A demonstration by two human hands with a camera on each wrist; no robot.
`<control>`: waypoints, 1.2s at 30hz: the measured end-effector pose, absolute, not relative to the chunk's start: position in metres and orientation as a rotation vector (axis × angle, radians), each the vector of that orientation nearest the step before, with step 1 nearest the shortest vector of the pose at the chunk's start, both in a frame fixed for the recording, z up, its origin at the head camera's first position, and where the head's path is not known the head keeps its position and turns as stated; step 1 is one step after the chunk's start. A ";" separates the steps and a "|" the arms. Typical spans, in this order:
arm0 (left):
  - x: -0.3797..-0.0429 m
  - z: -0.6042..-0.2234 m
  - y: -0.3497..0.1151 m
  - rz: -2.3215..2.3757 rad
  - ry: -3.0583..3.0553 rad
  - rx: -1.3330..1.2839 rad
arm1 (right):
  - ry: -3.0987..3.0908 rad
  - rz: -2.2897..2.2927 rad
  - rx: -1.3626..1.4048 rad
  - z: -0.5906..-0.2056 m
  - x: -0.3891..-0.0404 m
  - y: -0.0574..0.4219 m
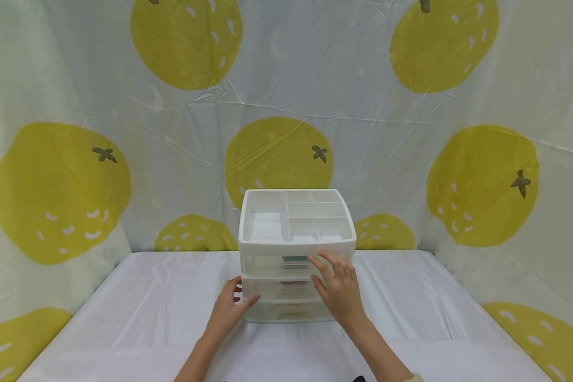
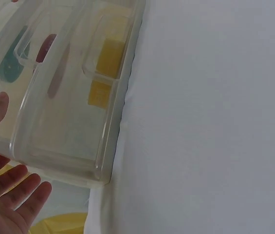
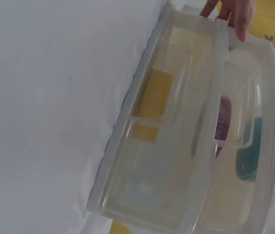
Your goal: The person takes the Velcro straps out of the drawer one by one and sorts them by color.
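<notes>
A white drawer unit (image 1: 297, 247) with three translucent drawers and a divided top tray stands on the table. My left hand (image 1: 229, 306) is at its left front corner, thumb across the front and spread fingers along the side; firm contact is unclear. My right hand (image 1: 340, 289) is before the upper right front, bent fingers near the top drawer (image 1: 262, 263), holding nothing. Through the drawer fronts show a teal item (image 3: 249, 156) in the top, a purple item (image 3: 223, 119) in the middle, and a yellow item (image 3: 155, 100) in the bottom.
White cloth covers the table (image 1: 172, 307). A pale curtain (image 1: 286, 101) with large yellow fruit prints hangs behind and at both sides. The top tray (image 1: 267, 225) has one large and several small compartments.
</notes>
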State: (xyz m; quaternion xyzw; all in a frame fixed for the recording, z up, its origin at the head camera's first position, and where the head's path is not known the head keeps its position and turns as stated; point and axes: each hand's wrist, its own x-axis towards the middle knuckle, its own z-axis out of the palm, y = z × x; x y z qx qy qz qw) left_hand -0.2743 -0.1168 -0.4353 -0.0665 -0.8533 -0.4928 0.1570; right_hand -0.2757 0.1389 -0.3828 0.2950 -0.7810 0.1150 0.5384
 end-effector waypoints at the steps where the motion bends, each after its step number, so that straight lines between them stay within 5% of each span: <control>1: -0.274 -0.435 -0.116 -1.418 -2.421 -0.190 | -1.851 0.268 0.699 -0.383 -0.276 0.138; 36: -0.268 -0.419 -0.100 -1.580 -2.222 -0.181 | -1.641 0.176 0.612 -0.384 -0.300 0.116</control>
